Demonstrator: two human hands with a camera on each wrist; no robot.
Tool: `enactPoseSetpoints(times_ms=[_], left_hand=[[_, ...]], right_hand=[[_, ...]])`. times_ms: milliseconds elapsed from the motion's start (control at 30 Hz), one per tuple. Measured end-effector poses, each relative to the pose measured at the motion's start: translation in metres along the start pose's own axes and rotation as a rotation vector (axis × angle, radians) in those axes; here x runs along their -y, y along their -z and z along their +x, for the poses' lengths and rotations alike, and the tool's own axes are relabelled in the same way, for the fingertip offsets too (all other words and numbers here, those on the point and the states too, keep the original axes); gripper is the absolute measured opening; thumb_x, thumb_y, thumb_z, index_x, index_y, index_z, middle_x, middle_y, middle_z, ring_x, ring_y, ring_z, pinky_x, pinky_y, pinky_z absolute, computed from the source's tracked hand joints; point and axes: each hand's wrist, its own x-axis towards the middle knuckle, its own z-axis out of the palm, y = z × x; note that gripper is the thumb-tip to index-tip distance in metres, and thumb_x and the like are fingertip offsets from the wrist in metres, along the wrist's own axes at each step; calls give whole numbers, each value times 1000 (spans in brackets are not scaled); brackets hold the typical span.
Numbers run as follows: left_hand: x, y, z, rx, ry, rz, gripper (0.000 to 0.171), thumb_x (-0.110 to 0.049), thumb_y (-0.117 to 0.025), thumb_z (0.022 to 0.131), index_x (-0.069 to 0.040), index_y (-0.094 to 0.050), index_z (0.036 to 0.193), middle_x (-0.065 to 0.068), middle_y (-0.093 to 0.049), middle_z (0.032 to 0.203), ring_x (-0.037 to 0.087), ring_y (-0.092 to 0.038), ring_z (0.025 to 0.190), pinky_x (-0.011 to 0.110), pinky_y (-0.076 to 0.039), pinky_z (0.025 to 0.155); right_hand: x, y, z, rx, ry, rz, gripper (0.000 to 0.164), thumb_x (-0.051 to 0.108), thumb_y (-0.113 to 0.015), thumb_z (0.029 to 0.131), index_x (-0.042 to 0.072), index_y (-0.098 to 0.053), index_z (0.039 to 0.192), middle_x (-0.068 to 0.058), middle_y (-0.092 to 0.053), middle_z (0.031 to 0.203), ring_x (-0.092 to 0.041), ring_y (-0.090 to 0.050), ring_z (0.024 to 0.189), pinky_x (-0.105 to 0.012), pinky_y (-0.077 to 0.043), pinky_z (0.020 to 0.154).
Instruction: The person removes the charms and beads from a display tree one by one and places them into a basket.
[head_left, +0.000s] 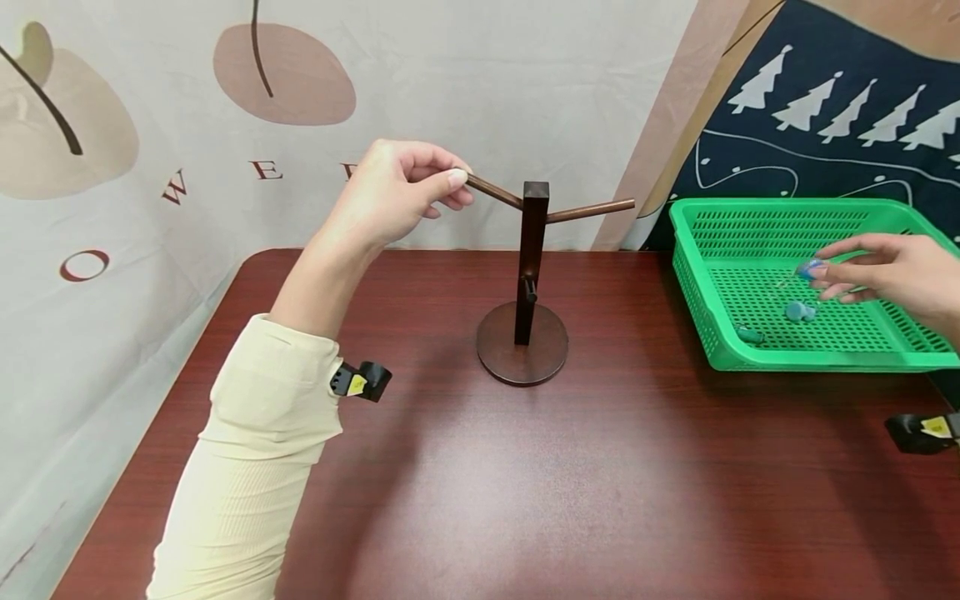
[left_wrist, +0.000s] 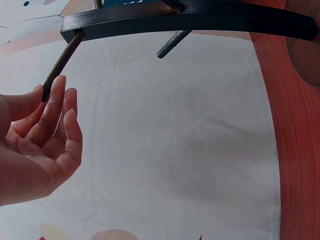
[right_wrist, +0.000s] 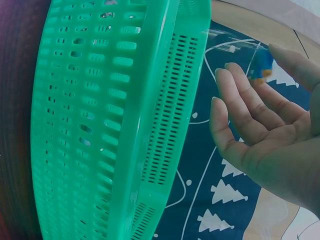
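A dark wooden stand point(head_left: 531, 250) with a round base and several pegs stands upright on the table. My left hand point(head_left: 412, 187) pinches the tip of its upper left peg point(head_left: 495, 192) between thumb and fingers; the left wrist view shows this peg point(left_wrist: 62, 60) too. Over the green basket point(head_left: 825, 360), my right hand point(head_left: 885, 271) pinches a small blue object point(head_left: 810, 268). In the right wrist view this blue object point(right_wrist: 263, 64) has a yellow-orange part, and something thin and blurred trails from it. Its exact kind is unclear.
Inside the basket lie a light blue small object point(head_left: 799, 312) and a dark green one point(head_left: 748, 335). The basket sits at the right back of the reddish-brown table point(head_left: 570, 483). A printed cloth point(head_left: 465, 75) hangs behind the table.
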Motion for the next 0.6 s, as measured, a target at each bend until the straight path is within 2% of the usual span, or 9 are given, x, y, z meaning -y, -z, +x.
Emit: enactPoseSetpoints(times_ms=[133, 200, 600], left_hand=[[0, 0, 0, -1, 1, 3, 17, -14, -58, 91, -2, -65, 100, 2, -67, 77, 14, -62, 81, 26, -48, 69], [1, 0, 0, -2, 1, -1, 16, -13, -58, 90, -2, -64, 100, 1, -67, 76, 14, -62, 81, 26, -48, 69], [2, -1, 0, 2, 0, -26, 16, -13, -57, 91, -1, -64, 101, 2, -67, 78, 14, -63, 82, 25, -48, 69]], right_hand=[[-3, 0, 0, 16, 18, 20, 18, 22, -57, 91, 36, -48, 97, 21, -61, 70, -2, -61, 62, -18, -48, 55], [-4, 0, 0, 23, 25, 33, 21, 20, -57, 91, 39, -48, 95, 21, -61, 71, -2, -61, 63, -18, -48, 55], [2, -3, -2, 69, 8, 23, 21, 22, -59, 90, 39, -47, 97, 19, -63, 73, -4, -62, 64, -18, -48, 57]])
